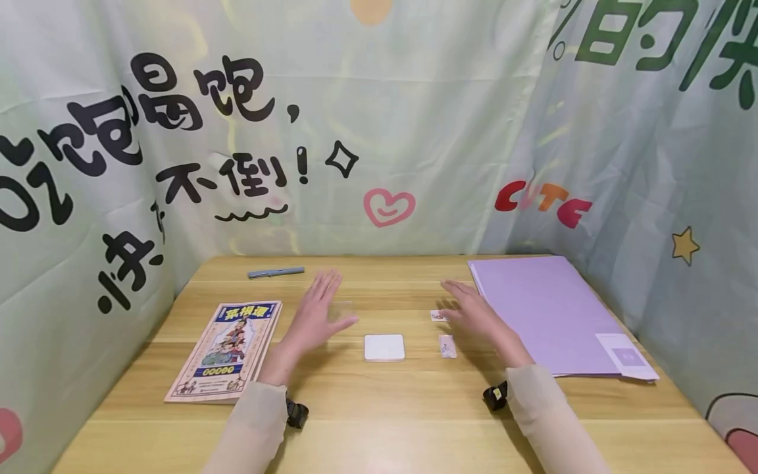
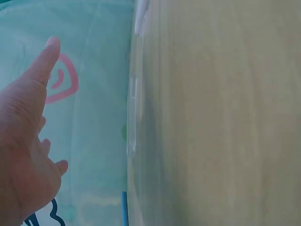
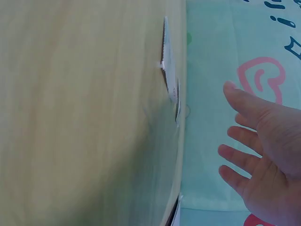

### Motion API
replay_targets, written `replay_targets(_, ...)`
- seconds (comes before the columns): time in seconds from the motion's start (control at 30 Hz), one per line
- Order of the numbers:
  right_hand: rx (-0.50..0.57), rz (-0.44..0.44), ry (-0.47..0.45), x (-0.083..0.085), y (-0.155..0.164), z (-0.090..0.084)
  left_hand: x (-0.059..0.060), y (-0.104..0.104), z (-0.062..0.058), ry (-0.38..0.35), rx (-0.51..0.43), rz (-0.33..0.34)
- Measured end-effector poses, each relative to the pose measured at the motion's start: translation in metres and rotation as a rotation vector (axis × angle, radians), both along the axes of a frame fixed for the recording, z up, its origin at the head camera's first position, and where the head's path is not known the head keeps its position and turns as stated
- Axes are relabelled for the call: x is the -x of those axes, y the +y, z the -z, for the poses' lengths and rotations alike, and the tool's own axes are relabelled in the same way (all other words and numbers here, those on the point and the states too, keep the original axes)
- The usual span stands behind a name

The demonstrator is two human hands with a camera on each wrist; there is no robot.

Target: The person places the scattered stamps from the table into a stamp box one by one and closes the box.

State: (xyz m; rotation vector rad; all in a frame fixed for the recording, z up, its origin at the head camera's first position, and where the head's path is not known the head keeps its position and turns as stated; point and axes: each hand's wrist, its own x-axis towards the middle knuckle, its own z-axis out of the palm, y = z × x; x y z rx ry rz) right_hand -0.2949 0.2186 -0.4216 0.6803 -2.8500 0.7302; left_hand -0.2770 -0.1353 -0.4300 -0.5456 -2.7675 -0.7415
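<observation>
Left hand: I see the bare left hand (image 1: 314, 319) raised above the table, fingers straight and thumb spread wide, with nothing in it.
Right hand: the bare right hand (image 1: 476, 317) hovers too — fingers extended, thumb apart, holding nothing.
Clear piece: in my head view, a thin transparent rectangle (image 1: 345, 305) shows just past the left thumb.
White square: a flat white square with rounded corners (image 1: 383, 347) lies between the hands, nearer the wearer.
Cards: a small pale-pink printed card (image 1: 447, 346) lies near the right hand; a small white printed card (image 1: 437, 316) lies farther back, partly behind its fingers.
Flanks: a pink illustrated booklet (image 1: 224, 352) at left, a slim blue-grey pen (image 1: 276, 272) behind — and a large lilac folder (image 1: 533, 303) at right.
Surroundings: a light wood-grain table (image 1: 385, 421), pale-green printed fabric (image 1: 414, 131) behind.
</observation>
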Motion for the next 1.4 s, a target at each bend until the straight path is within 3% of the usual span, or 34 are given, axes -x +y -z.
replay_targets(0.73, -0.048, -0.091, -0.014, 0.019, 0.008, 0.014, -0.006, 0.011, 0.003, -0.208, -0.04, 0.182)
replay_targets(1.13, -0.033, -0.111, -0.046, 0.026, 0.008, 0.014, -0.005, 0.019, 0.004, -0.218, 0.03, 0.3)
replay_targets(1.4, -0.052, -0.11, -0.009, 0.028, 0.007, 0.017, -0.005, 0.023, 0.005, -0.238, 0.081, 0.358)
